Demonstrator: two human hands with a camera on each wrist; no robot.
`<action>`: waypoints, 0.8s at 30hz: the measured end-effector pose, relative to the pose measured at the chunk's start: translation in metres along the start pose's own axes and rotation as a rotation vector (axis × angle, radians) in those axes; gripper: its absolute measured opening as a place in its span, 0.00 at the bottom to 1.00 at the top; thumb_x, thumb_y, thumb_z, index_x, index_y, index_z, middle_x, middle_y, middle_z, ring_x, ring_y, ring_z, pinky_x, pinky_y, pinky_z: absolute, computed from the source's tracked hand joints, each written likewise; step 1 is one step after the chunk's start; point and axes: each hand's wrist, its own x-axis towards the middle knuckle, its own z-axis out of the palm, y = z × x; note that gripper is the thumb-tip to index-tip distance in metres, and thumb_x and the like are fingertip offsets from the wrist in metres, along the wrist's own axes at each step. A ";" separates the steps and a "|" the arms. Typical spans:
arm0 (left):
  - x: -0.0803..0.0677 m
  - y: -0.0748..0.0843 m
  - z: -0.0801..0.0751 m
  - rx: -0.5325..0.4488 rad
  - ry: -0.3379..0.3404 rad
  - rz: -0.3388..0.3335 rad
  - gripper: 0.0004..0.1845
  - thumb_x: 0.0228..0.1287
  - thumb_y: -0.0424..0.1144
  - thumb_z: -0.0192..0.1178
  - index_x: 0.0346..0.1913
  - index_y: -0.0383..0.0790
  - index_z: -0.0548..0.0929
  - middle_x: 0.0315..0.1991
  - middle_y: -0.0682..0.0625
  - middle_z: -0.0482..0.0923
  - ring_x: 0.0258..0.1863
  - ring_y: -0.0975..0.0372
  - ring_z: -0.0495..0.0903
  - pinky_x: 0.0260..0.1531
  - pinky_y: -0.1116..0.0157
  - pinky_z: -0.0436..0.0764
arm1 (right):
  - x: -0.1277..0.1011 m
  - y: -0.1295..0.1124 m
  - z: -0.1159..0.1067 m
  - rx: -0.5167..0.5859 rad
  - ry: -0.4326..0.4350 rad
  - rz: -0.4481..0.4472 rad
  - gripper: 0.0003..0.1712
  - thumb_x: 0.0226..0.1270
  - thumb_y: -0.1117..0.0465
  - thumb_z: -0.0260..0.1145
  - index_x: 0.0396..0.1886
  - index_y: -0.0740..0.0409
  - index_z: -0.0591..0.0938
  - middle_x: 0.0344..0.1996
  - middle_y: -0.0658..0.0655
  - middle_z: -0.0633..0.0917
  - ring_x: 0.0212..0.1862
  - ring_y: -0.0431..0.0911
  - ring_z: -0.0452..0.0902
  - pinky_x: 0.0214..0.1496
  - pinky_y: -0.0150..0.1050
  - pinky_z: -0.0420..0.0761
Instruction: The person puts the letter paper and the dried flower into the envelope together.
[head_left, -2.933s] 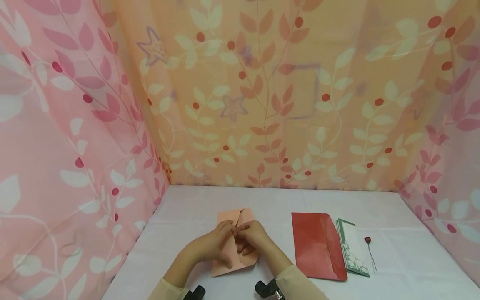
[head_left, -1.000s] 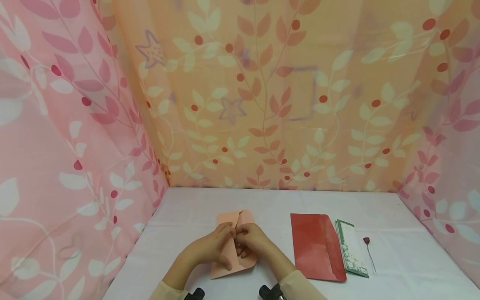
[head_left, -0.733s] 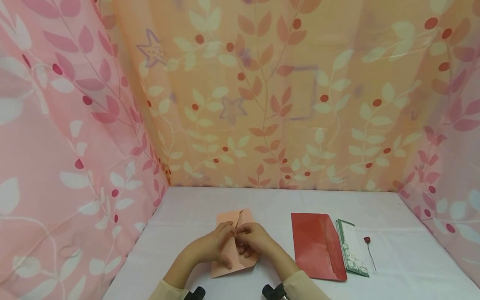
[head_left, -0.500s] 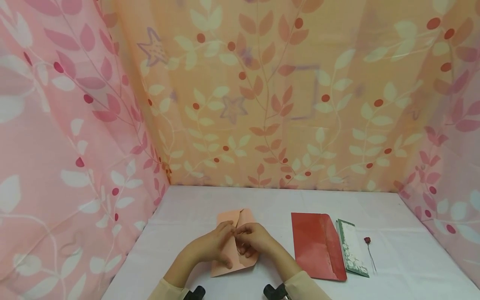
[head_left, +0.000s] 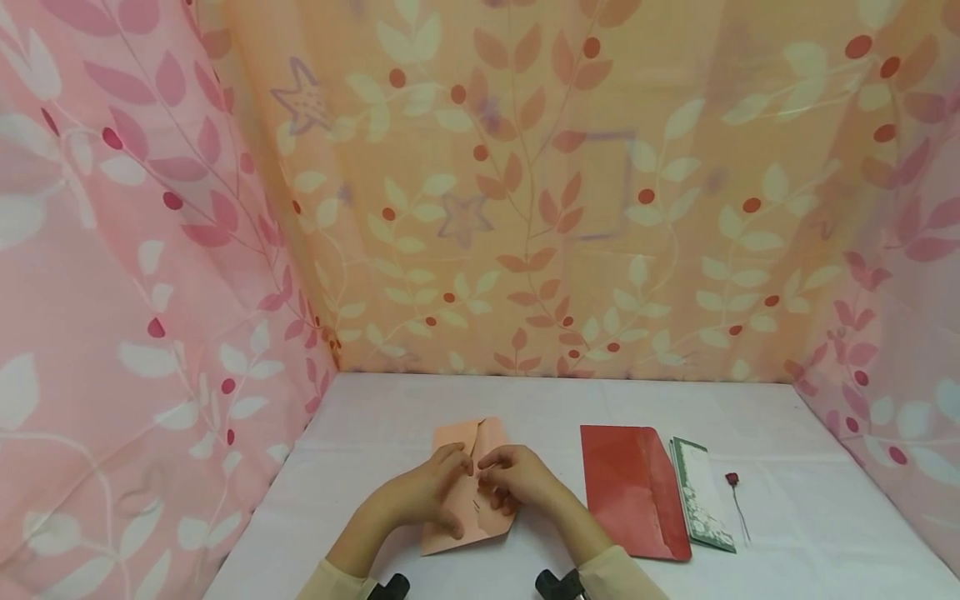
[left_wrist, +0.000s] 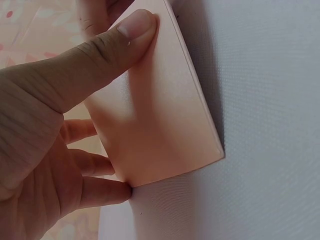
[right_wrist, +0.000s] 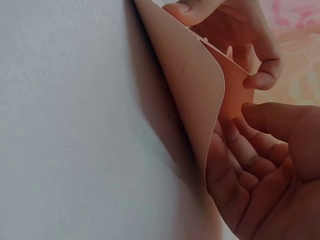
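A peach paper envelope [head_left: 454,432] stands a little off the white table, its flap side toward me. My left hand [head_left: 427,490] holds it by the left side; in the left wrist view the thumb [left_wrist: 137,25] presses the paper's face and other fingers lie along the far edge. My right hand [head_left: 521,479] is at the right side, fingers loosely bent. In the right wrist view its thumb [right_wrist: 272,117] stands apart from the fingers, which touch the paper near the curved flap [right_wrist: 187,85]. Some fingertips are hidden by the paper.
To the right lies a red envelope [head_left: 622,492], and beside it a white card with a green leafy border [head_left: 705,496]. Farther right is a small dark-red rose on a stem [head_left: 732,480]. Patterned curtains [head_left: 525,208] enclose the white table [head_left: 390,400].
My right hand has shifted slightly right, its fingertips parting from my left fingers and the middle of the peach envelope. The left hand keeps its hold.
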 end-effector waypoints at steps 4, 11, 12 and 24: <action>0.000 0.000 0.000 -0.009 -0.004 0.002 0.43 0.39 0.57 0.82 0.57 0.55 0.68 0.77 0.38 0.55 0.72 0.43 0.67 0.63 0.50 0.76 | 0.002 0.004 0.003 -0.040 -0.037 0.008 0.12 0.69 0.61 0.67 0.48 0.63 0.84 0.25 0.60 0.88 0.18 0.42 0.81 0.18 0.34 0.80; 0.002 0.001 0.002 0.000 0.002 0.025 0.43 0.39 0.56 0.82 0.58 0.54 0.69 0.77 0.37 0.56 0.74 0.43 0.65 0.65 0.50 0.75 | 0.000 0.002 0.007 -0.058 -0.075 0.012 0.13 0.67 0.62 0.67 0.49 0.61 0.85 0.18 0.60 0.85 0.17 0.42 0.80 0.17 0.34 0.79; 0.003 0.001 0.002 0.000 0.002 0.027 0.43 0.39 0.56 0.82 0.58 0.54 0.69 0.77 0.37 0.56 0.74 0.43 0.64 0.65 0.50 0.75 | 0.000 0.001 0.007 -0.050 -0.083 0.012 0.13 0.66 0.63 0.67 0.50 0.61 0.84 0.19 0.60 0.86 0.17 0.42 0.80 0.17 0.34 0.78; 0.000 -0.001 0.001 0.001 -0.008 -0.003 0.45 0.40 0.58 0.81 0.61 0.54 0.68 0.78 0.37 0.55 0.72 0.43 0.67 0.64 0.49 0.76 | 0.007 0.007 0.010 -0.046 -0.160 -0.017 0.15 0.63 0.66 0.69 0.50 0.57 0.85 0.23 0.55 0.86 0.18 0.40 0.79 0.17 0.31 0.77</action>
